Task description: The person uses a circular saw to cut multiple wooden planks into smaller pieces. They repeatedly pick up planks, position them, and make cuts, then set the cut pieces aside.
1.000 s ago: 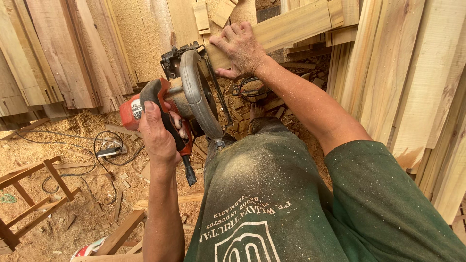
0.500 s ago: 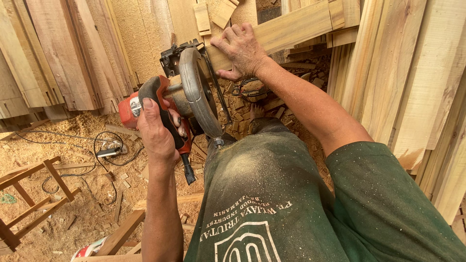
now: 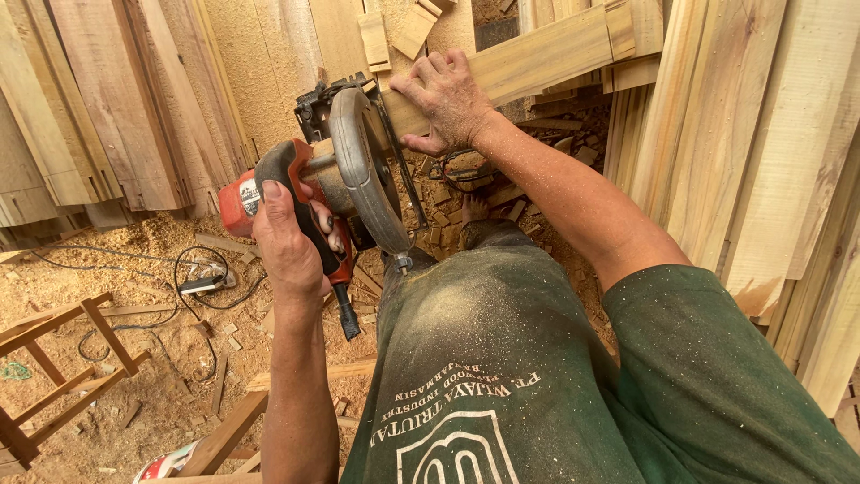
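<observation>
Single head-worn view, looking steeply down over the wearer's own chest and arms, close to the left hand [image 3: 288, 246] and right hand [image 3: 445, 100], sawdust-covered floor [image 3: 107, 260] beyond

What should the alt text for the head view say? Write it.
A person's left hand grips a red and black circular saw against a pale wooden board, which the right hand steadies. Sawdust covers the floor; planks lean behind.
</observation>
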